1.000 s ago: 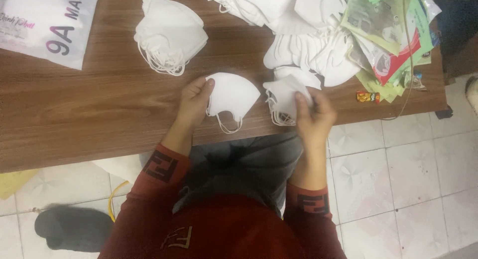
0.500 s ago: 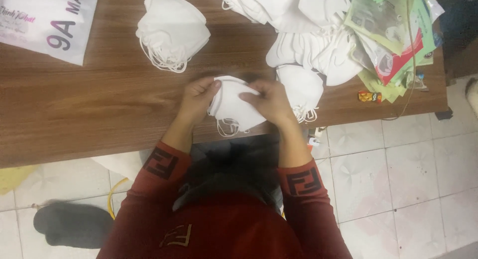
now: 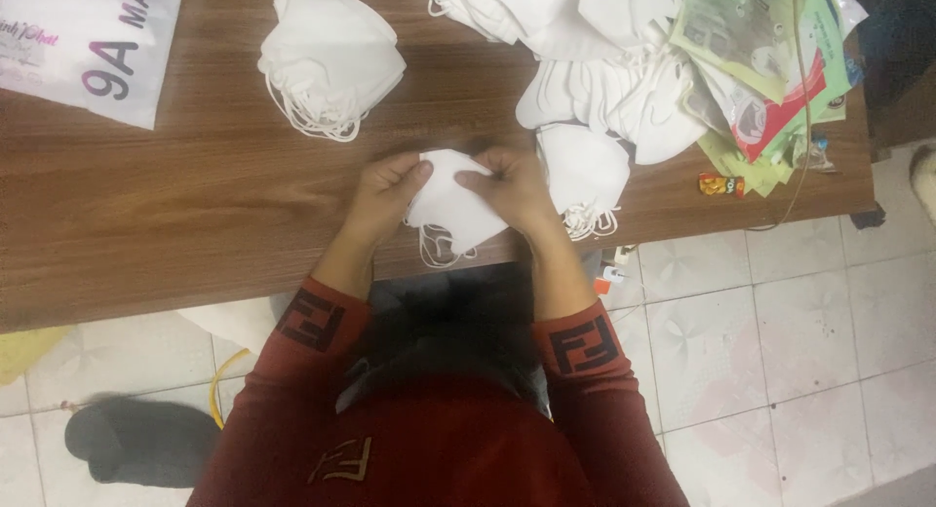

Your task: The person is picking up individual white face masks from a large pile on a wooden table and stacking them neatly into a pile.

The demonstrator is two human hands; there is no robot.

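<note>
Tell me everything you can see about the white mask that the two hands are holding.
The mask is plain white and looks like soft, non-woven fabric. It is folded flat, with a pointed, curved outline. Thin white ear loops hang in a tangle from its lower edge, past the table edge. It lies over the wooden table's near edge, in front of the person. The left hand pinches its left upper side and the right hand its right upper side. Nothing else touches it.

Bare wooden table (image 3: 195, 214) left of hand (image 3: 382, 197)
</note>
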